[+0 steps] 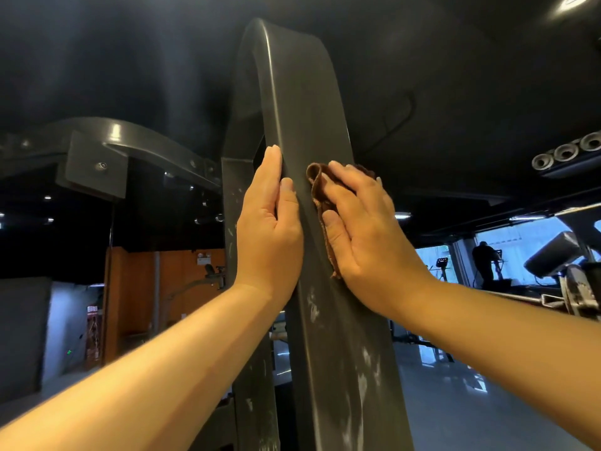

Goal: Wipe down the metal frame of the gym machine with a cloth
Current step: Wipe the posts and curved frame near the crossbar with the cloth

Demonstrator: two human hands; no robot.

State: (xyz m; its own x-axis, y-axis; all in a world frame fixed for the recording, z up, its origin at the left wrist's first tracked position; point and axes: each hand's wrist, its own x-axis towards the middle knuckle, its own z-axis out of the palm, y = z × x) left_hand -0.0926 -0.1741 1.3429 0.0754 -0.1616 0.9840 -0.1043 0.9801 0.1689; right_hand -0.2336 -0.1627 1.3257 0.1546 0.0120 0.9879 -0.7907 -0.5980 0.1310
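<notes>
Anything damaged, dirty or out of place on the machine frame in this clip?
The metal frame carries whitish smears below the brown cloth, which the right hand presses flat; dust or scuffed paint, I cannot tell. Nothing else stands out.

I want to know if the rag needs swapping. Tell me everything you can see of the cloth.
The cloth is brown, soft-looking fabric, bunched into folds. The right hand presses it with straight fingers against the front of the dark metal frame, covering most of it; a folded edge shows beside the fingertips and a strip trails down beside the thumb. Dirt or damp cannot be told.
</notes>
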